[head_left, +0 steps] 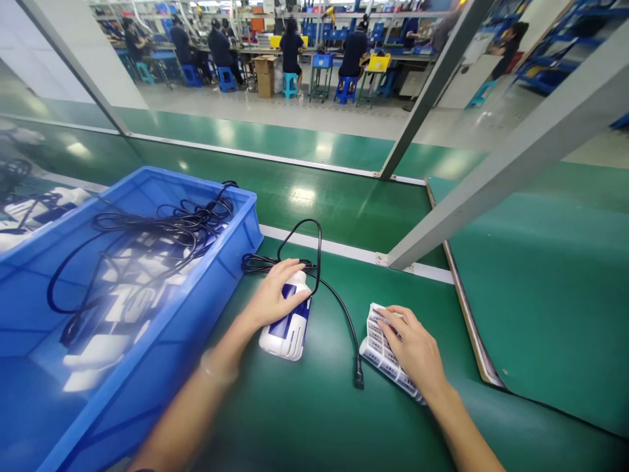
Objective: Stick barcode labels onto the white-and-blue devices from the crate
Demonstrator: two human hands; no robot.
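Observation:
My left hand (273,296) rests on top of a white and blue device (289,326) that lies on the green table. A black cable (339,305) loops from the device's far end and runs to a plug near the table's middle. My right hand (411,346) lies on a sheet of small white labels (381,351), with its fingertips on the sheet's upper part. The two hands are a short way apart, with the cable between them.
A big blue bin (206,275) at the left holds several more white devices and tangled black cables. Grey frame bars (496,177) cross above the table at the right. A green mat's edge (466,308) runs along the right. People sit at benches far behind.

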